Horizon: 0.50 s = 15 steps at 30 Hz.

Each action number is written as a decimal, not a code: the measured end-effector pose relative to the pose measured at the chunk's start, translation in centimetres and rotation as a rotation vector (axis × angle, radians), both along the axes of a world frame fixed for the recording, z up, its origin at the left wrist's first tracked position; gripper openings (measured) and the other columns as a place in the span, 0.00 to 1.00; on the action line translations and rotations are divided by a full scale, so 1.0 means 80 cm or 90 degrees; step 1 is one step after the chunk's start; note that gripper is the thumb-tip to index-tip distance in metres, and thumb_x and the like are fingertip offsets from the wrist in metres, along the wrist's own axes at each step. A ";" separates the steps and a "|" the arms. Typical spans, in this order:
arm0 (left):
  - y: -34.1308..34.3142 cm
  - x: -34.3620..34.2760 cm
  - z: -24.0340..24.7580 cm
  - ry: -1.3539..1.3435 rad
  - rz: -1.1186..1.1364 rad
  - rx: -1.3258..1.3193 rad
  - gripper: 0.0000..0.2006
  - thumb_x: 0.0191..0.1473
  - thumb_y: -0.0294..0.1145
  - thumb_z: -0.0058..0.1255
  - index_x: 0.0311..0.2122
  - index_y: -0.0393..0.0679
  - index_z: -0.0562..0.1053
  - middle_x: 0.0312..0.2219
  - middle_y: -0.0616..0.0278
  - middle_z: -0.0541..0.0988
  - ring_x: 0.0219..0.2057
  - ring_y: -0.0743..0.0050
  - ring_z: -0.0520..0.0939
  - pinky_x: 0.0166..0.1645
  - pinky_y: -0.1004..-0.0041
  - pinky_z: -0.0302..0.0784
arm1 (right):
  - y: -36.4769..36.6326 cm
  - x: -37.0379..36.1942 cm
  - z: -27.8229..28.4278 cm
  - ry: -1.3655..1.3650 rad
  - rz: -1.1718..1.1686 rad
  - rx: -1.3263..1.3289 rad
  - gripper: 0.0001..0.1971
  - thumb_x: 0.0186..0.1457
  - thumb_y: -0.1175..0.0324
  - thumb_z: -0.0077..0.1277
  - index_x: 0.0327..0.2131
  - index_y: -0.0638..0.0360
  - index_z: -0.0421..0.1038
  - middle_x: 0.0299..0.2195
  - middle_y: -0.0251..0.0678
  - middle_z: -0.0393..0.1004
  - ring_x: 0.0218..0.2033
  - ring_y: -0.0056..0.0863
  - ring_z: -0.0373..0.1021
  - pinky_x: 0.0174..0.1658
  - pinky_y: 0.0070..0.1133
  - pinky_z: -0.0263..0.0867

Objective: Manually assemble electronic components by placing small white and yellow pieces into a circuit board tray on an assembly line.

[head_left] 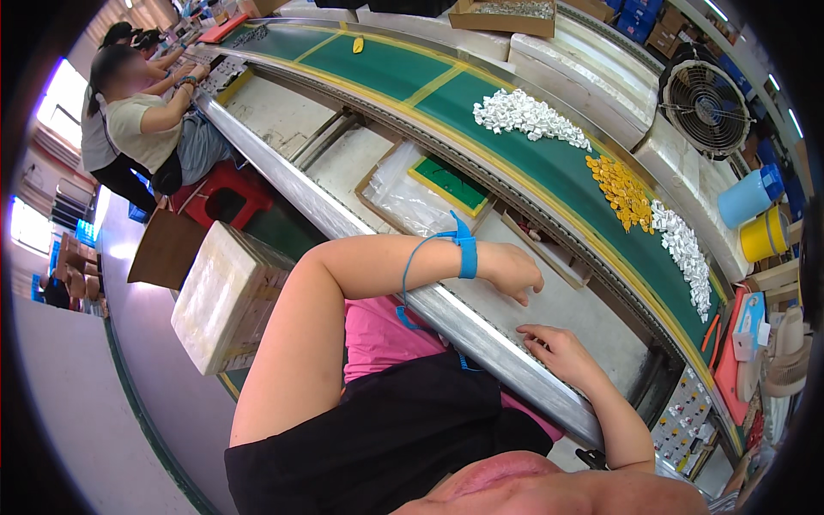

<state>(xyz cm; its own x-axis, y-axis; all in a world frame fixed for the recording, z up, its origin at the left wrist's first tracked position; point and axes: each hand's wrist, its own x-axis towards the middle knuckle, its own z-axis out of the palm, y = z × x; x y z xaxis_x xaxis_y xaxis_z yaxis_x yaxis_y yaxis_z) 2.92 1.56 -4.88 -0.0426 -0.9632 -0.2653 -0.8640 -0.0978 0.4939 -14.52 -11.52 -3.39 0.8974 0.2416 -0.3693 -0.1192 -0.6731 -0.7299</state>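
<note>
My left hand (512, 269) hangs above the pale work surface (562, 311), its fingers loosely bent and apart, with nothing in them. A blue wrist strap (467, 256) with a thin coiled cord is around that wrist. Nearer to me, my right hand (560, 354) is at the inner side of the metal rail (506, 348). Its fingers are spread and hold nothing. Beyond both hands runs a green conveyor belt (549, 176). On it lie a pile of small white parts (528, 116), a pile of yellow parts (620, 193) and a second pile of white parts (684, 253).
Left of my hands, a carton (378, 190) holds clear plastic bags and a green-yellow board (446, 184). A rack of small parts (682, 412) stands at right. A fan (705, 107) and blue and yellow buckets (764, 233) are behind the belt. Co-workers (142, 120) sit far left.
</note>
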 end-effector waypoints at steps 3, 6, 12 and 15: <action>-0.001 0.000 -0.001 -0.001 -0.002 0.000 0.19 0.48 0.41 0.52 0.45 0.44 0.71 0.34 0.50 0.78 0.39 0.50 0.76 0.44 0.60 0.70 | -0.001 0.000 0.000 -0.003 -0.004 0.004 0.14 0.53 0.68 0.45 0.44 0.57 0.69 0.35 0.45 0.74 0.35 0.42 0.71 0.40 0.29 0.65; -0.001 0.000 -0.001 -0.002 -0.001 0.001 0.20 0.48 0.41 0.52 0.45 0.44 0.71 0.35 0.50 0.78 0.40 0.50 0.76 0.44 0.60 0.70 | -0.001 0.000 -0.001 -0.004 -0.003 0.004 0.14 0.53 0.67 0.45 0.44 0.57 0.69 0.35 0.45 0.74 0.35 0.42 0.71 0.40 0.29 0.65; 0.000 -0.001 0.002 0.000 -0.001 0.005 0.20 0.48 0.41 0.52 0.45 0.44 0.71 0.34 0.50 0.77 0.40 0.50 0.76 0.44 0.59 0.70 | -0.001 0.000 -0.001 -0.005 0.001 0.004 0.14 0.53 0.67 0.45 0.44 0.57 0.69 0.35 0.45 0.74 0.35 0.42 0.71 0.40 0.29 0.65; -0.001 0.000 0.001 -0.001 -0.004 0.007 0.20 0.49 0.41 0.52 0.46 0.44 0.70 0.34 0.50 0.77 0.40 0.50 0.76 0.43 0.59 0.70 | -0.001 0.000 0.000 -0.004 0.003 0.001 0.14 0.53 0.67 0.45 0.44 0.57 0.69 0.35 0.45 0.74 0.35 0.42 0.71 0.41 0.30 0.65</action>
